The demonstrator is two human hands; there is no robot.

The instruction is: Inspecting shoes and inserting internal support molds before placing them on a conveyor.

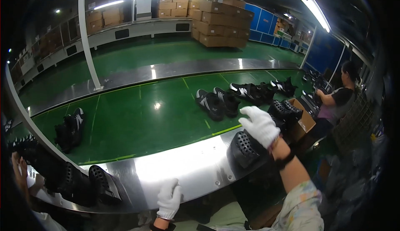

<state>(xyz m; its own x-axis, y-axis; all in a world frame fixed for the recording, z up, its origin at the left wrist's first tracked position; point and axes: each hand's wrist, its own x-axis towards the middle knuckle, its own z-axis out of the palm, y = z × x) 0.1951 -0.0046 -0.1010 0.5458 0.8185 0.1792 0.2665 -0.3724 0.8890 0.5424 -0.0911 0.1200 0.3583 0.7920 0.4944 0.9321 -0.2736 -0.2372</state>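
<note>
My right hand (260, 126), in a white knit glove, reaches out above the metal edge of the line. Its fingers are spread, and nothing shows between them. Just below it a black shoe form with a studded face (245, 149) sits on the metal ledge (171, 164); I cannot tell whether the hand touches it. My left hand (169, 198), gloved in white too, is at the ledge's near edge with its fingers loosely curled and no object in them. On the green belt (141, 118), a pair of black sneakers with white trim (210, 102) stands beyond my right hand.
More black sneakers (250, 91) and an open carton (303, 122) are at the right, near a seated person (339, 93). At left are a sneaker pair (71, 129), studded black shoes (102, 183), another person's hand (20, 166) and a white post (88, 35). Stacked cartons (223, 24) stand behind.
</note>
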